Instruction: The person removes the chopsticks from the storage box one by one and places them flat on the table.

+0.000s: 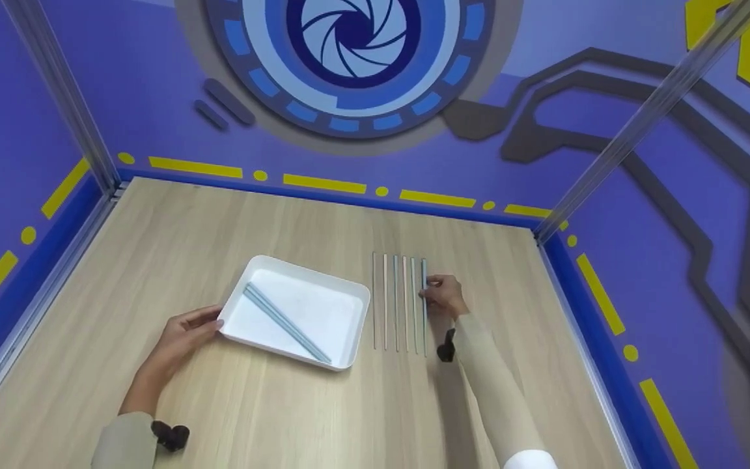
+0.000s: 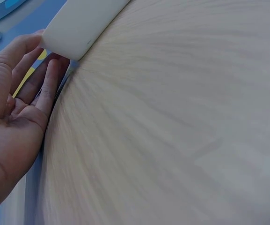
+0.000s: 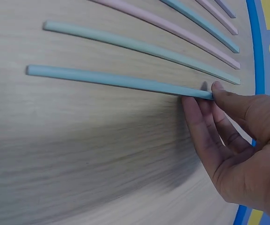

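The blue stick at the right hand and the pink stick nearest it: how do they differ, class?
The right hand pinches the blue stick, while no hand touches the pink stick. The blue stick is outermost in the row; the pink stick lies third, beyond a green stick. Both are long, slender and roughly parallel.

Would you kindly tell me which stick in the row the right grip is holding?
The rightmost blue stick: the right grip pinches only that one; the other five lie to its left.

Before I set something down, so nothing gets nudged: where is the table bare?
Bare table lies between tray and back wall, and on the tray's near side, between the sleeves. Crowded: the stick row between tray and right hand.
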### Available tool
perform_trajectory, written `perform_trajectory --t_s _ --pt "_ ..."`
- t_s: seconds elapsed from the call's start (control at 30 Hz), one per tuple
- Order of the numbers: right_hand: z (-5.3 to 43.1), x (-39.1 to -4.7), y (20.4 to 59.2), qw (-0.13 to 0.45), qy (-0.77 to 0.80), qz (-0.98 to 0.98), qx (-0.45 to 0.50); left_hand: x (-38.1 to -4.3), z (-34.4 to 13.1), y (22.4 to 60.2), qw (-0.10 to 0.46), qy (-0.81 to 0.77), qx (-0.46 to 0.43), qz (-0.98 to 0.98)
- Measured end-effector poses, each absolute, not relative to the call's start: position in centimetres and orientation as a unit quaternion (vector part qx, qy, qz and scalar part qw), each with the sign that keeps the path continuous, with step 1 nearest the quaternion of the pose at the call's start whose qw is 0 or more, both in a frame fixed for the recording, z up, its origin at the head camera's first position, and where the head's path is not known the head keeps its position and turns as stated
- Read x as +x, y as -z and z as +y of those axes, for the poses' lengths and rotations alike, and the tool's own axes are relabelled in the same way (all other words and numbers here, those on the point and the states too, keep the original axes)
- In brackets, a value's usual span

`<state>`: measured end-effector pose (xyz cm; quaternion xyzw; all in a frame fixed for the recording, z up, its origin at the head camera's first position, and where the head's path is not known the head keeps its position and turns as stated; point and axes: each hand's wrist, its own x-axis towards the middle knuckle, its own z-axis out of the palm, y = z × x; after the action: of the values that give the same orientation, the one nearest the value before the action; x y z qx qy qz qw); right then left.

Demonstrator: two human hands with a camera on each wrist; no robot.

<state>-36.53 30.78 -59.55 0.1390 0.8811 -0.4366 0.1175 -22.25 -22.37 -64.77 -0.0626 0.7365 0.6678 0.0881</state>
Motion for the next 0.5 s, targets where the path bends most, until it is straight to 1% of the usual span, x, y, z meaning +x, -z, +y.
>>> perform_trajectory --t_s 0.3,0.5 --pt "31.0 -36.3 60.1 0.098 0.451 0.878 0.126 -22.2 -22.4 64.7 0.088 -0.668 -0.059 0.736" --pt "31.2 -35.8 61.1 0.056 0.476 0.87 0.115 -22.1 -22.4 64.9 0.087 -0.678 -0.048 0.728"
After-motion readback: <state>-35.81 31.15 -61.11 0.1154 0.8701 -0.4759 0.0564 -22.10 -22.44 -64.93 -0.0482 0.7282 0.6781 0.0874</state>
